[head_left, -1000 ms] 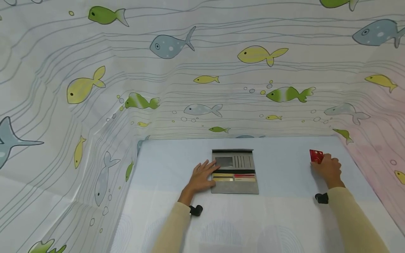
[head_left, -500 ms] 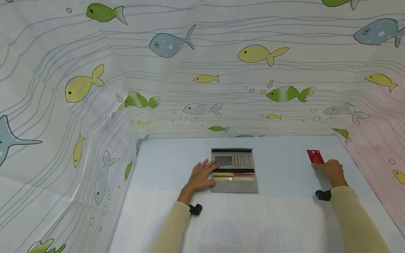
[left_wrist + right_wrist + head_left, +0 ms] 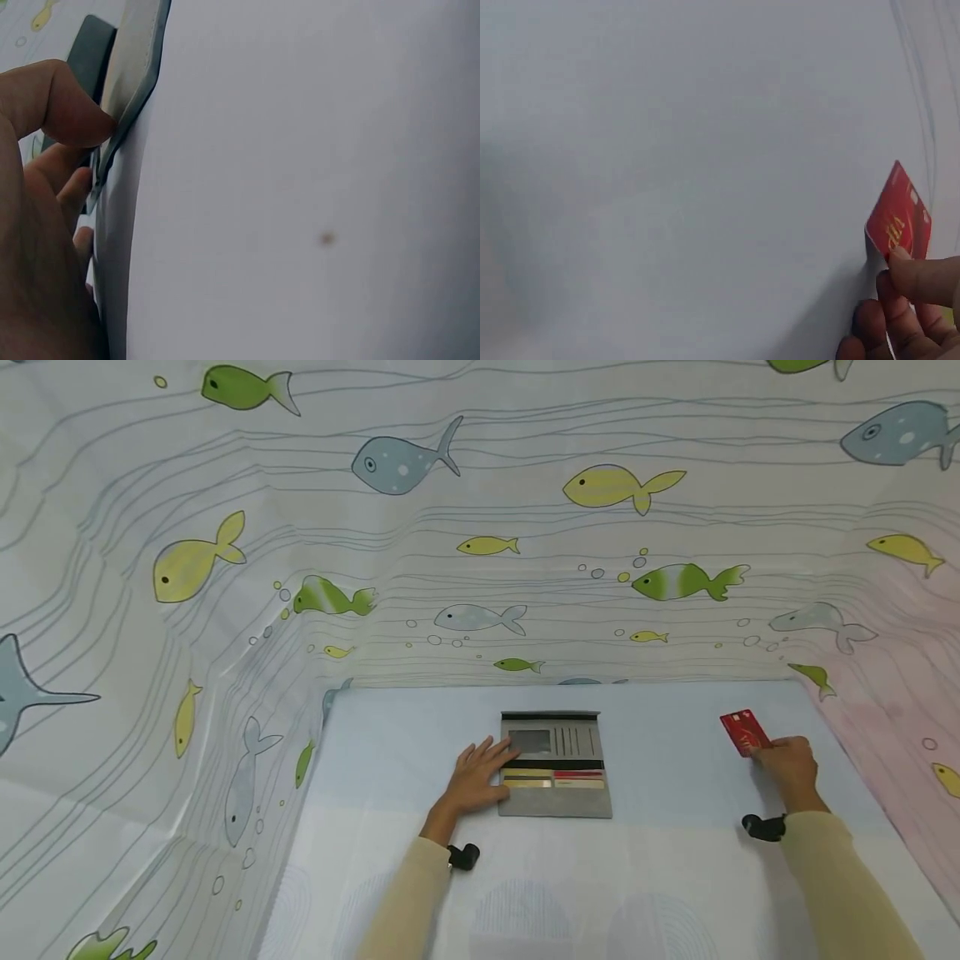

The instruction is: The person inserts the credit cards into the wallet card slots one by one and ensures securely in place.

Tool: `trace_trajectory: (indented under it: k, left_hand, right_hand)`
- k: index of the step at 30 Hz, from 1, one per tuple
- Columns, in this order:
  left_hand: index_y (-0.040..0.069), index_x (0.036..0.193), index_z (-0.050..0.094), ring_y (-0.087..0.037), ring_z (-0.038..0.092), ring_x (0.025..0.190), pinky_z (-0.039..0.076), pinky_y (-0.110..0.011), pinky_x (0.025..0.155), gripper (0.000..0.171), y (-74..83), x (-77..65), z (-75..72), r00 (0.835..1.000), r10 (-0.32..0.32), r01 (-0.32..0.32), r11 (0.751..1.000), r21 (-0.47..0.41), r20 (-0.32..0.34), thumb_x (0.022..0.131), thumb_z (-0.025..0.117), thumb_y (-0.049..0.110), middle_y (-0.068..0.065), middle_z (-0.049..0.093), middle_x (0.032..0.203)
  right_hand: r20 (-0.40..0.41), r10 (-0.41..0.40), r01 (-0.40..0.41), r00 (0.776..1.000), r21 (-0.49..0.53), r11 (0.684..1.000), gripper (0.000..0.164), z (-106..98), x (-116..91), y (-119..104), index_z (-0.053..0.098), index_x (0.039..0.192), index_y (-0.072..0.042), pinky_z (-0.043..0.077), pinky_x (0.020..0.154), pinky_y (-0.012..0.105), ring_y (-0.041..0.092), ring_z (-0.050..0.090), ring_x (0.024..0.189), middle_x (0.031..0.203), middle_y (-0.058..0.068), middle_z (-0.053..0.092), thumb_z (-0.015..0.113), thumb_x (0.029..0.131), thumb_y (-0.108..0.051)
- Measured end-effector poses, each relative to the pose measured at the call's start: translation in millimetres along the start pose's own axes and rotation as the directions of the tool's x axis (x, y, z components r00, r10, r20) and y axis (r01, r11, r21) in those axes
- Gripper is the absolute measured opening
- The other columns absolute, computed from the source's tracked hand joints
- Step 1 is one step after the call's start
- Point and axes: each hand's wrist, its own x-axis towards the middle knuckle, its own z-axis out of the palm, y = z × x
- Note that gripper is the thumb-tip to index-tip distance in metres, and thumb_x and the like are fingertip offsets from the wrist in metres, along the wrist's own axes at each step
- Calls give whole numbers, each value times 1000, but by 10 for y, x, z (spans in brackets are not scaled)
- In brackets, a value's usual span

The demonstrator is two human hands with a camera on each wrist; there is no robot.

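My right hand [image 3: 791,768] pinches a red bank card [image 3: 745,732] by its near corner, thumb on its face, over the right side of the table. In the right wrist view the card [image 3: 900,214] tilts up and gold lettering shows on it. An unfolded grey wallet [image 3: 558,802] lies flat in the middle, with a dark window, slots above, and several cards in its lower pockets. Fingers spread, my left hand [image 3: 474,777] rests on the wallet's left edge. The left wrist view has the thumb [image 3: 79,120] on the wallet's edge [image 3: 139,82].
The white and pale blue table [image 3: 660,860] ends at a backdrop [image 3: 525,577] printed with fish, which rises behind it and on both sides. A small black wrist camera [image 3: 463,857] sits at the left sleeve, and another wrist camera [image 3: 763,827] at the right.
The right hand has shifted slightly right and its grip has slid toward the card's corner. The card has turned and shows more of its face. The left hand and wallet stay put.
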Motion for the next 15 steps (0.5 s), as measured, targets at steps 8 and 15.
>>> trace_trajectory:
  k: [8,15]
  left_hand:
    - [32,153,41,-25,17,156,12,-55,124,71,-7,3,9,1000,-9,8,1000,10,12,83,54,33,8,27,165]
    - [31,153,42,-25,17,156,11,-55,123,71,11,-8,-13,1000,-6,6,1000,4,19,83,54,33,7,27,165]
  right_hand:
    - [-23,-10,16,1000,302,953,56,-29,-13,-3,34,154,-8,48,57,15,31,44,125,147,22,38,51,103,-20]
    - [37,15,-27,999,372,928,58,28,-57,-2,36,155,-10,51,104,31,29,33,139,166,12,18,49,103,-33]
